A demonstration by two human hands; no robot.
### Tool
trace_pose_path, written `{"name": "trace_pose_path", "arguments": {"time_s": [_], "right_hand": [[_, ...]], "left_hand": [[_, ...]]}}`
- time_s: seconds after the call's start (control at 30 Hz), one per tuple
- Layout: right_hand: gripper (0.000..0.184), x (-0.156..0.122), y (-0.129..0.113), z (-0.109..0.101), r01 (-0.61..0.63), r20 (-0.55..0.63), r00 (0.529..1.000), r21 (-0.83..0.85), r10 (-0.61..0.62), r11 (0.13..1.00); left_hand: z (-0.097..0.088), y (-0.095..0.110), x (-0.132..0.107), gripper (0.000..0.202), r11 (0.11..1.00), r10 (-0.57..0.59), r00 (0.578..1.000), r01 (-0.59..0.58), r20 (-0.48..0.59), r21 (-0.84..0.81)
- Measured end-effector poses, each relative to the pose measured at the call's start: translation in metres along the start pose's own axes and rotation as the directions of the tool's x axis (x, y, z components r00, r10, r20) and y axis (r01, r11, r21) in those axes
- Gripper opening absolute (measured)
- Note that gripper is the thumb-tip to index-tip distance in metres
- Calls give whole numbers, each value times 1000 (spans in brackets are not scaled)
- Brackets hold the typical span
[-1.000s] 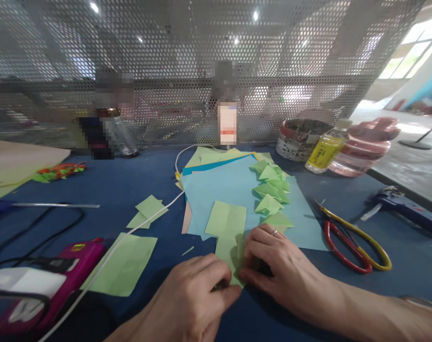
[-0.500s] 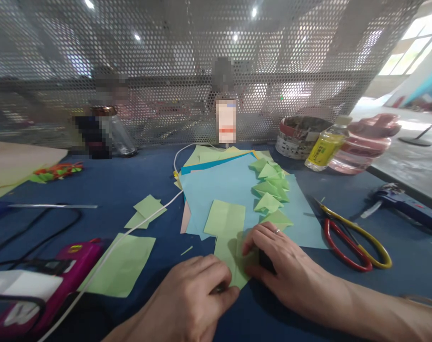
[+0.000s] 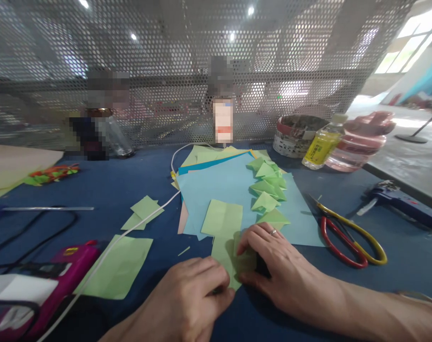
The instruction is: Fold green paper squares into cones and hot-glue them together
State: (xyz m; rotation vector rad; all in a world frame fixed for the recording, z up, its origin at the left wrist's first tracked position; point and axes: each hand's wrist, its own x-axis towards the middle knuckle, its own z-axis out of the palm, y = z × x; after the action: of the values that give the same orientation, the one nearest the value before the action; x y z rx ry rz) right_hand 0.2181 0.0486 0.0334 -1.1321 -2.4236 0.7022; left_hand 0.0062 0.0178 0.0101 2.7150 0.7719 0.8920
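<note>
more green paper (image 3: 224,251) shows now by the spread right hand (image 3: 267,259), so it seems not pressed flat yet, and i cannot tell if the left hand (image 3: 196,297) pinches.

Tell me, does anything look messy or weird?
A bit messy: the blue sheets are stacked crookedly, corners sticking out. A white cable crosses the loose green papers on the left, and a thin sliver lies near the left hand. I see nothing spilled.
</note>
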Motion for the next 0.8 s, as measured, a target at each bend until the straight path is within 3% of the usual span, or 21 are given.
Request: {"name": "trace_pose_path", "arguments": {"time_s": [0.27, 0.4, 0.6, 0.7, 0.8], "right_hand": [[34, -3, 7, -4, 52, 27, 998, 40, -53, 998], [34, -6, 8, -4, 152, 10, 988, -22, -151, 988], [35, -11, 10, -6, 433, 139, 899, -155, -415, 888], [33, -13, 11, -5, 473, 147, 880, -191, -452, 860], [31, -14, 10, -5, 494, 154, 869, -209, -471, 844]], "left_hand": [[-9, 2, 3, 31, 1000, 2, 1000, -1, 30, -27], [-15, 1, 2, 31, 994, -26, 1000, 27, 19, -102], [-32, 1, 5, 41, 967, -222, 962, 238, 161, -88], [-34, -1, 5, 43, 967, -224, 951, 244, 214, -73], [-31, -4, 5, 32, 966, -216, 959, 237, 186, -101]]}}
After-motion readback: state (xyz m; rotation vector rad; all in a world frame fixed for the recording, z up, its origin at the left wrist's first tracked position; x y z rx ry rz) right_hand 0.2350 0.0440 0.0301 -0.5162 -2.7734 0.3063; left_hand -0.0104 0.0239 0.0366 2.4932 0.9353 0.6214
